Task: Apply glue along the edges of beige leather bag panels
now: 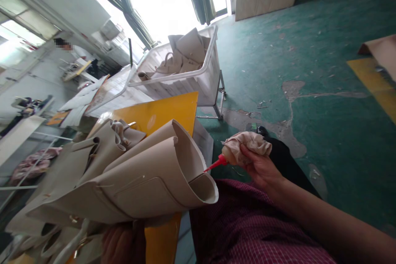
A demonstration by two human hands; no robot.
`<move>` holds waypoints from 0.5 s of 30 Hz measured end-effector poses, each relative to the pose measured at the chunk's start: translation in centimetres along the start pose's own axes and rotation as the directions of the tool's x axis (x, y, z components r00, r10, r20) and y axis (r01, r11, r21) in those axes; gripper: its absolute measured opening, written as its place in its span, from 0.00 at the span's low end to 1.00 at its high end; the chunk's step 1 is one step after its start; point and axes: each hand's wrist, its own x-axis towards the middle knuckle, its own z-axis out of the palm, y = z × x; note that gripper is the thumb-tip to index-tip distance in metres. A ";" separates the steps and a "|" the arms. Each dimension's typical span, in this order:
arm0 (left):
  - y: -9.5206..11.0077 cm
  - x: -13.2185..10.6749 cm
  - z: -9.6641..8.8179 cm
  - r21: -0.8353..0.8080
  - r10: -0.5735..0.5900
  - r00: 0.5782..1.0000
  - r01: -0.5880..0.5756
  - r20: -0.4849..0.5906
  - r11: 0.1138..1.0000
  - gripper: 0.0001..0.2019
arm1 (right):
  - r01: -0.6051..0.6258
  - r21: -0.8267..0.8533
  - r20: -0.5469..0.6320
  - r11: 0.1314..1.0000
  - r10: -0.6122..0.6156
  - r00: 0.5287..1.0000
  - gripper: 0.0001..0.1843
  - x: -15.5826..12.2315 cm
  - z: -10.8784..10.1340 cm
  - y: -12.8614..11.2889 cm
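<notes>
My right hand (pixel 262 169) grips a squeeze bottle (pixel 229 154) with a red nozzle, wrapped in a crumpled beige cloth (pixel 252 142). The nozzle's tip is at the open end of a beige leather-like bag piece (pixel 145 185), by the edge of an inner layer. This piece is curled into a wide tube, with a stitched pocket outline along its side. Below it, in shadow, my left hand (pixel 122 243) is closed on its lower edge; the fingertips are partly hidden. More beige bag pieces (pixel 69 165) with small metal fittings are heaped on the left.
A yellow board (pixel 157 109) lies under the pieces. Beyond it stands a white wheeled bin (pixel 185 82) holding more beige parts. At the far left a person (pixel 78 51) is near a workbench. Green floor (pixel 321 49) with worn patches extends to the right.
</notes>
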 end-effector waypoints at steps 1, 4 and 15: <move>0.5 0.5 0.1 0.045 0.059 0.998 -0.058 -0.038 0.997 0.22 | 0.018 -0.001 0.009 1.000 -0.018 1.000 0.32 0.0 0.1 -0.1; 1.4 1.4 0.2 0.123 0.138 0.988 -0.129 -0.066 0.984 0.22 | 0.052 -0.017 0.024 0.998 -0.052 0.998 0.31 -0.1 0.3 -0.4; 1.7 1.2 0.1 0.146 0.158 0.986 -0.148 -0.057 0.978 0.22 | 0.110 -0.024 -0.017 0.994 -0.111 0.994 0.32 -0.1 0.3 1.0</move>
